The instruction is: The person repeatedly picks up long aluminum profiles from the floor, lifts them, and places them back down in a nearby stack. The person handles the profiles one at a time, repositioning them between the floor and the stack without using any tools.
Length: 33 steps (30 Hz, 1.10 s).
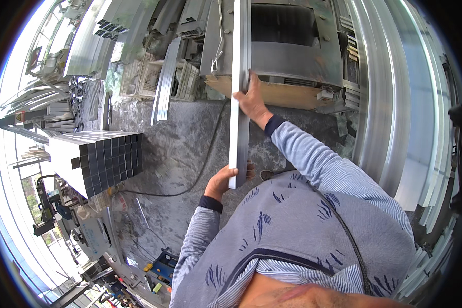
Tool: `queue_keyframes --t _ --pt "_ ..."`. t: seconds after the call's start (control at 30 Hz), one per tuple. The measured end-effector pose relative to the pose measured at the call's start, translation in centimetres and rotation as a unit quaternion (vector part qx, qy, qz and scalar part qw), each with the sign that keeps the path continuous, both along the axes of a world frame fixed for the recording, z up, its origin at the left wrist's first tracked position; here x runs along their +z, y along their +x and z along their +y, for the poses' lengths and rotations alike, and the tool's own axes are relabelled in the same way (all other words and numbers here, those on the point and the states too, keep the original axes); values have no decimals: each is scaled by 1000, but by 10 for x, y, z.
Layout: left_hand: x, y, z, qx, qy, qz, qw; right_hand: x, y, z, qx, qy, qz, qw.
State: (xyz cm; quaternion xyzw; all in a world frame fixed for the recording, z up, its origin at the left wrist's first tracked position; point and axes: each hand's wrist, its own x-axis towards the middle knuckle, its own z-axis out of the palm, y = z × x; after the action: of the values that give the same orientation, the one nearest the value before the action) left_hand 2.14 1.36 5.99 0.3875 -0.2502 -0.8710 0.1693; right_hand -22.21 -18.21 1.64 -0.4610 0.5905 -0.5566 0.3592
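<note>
A long, straight metal profile (239, 131), white on one side and grey on the other, runs from its near end in front of my body away over a metal-topped machine table. My left hand (222, 182) grips it close to the near end, thumb on the pale face and fingertips showing on the far side. Farther along, my right hand (253, 104) is closed round the same profile from the right. Its thumb lies across the pale side.
The machine table (292, 61) has a dark opening and a wooden front edge. Bundled square tubes (113, 156) stand at left, near plastic crates (149, 77). Long metal profiles (380, 92) line the right. A black cable (203, 174) crosses the floor; a blue toolbox (164, 264) sits lower left.
</note>
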Motion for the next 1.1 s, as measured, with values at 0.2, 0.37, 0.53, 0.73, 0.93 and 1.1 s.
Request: queue_keyframes --t 0.2,0.37,0.53,0.73,0.93,1.1 --pt "8 -119 -144 14 -230 -239 943 12 -97 -134 3 45 -90 995" --pt "42 -196 -250 -108 -389 -584 705 22 -119 -211 -58 42 477 876" --pt "49 -217 -275 -96 -377 -600 699 20 -127 -246 -38 46 540 839" --pt "16 -182 -203 -88 -385 -602 694 0 -88 -172 -20 54 527 848" --pt "-18 -139 -98 -93 -358 -599 710 -9 -44 -59 26 87 505 858" --pt "-37 -96 -9 -96 -328 -604 720 -25 -1 32 49 69 482 872"
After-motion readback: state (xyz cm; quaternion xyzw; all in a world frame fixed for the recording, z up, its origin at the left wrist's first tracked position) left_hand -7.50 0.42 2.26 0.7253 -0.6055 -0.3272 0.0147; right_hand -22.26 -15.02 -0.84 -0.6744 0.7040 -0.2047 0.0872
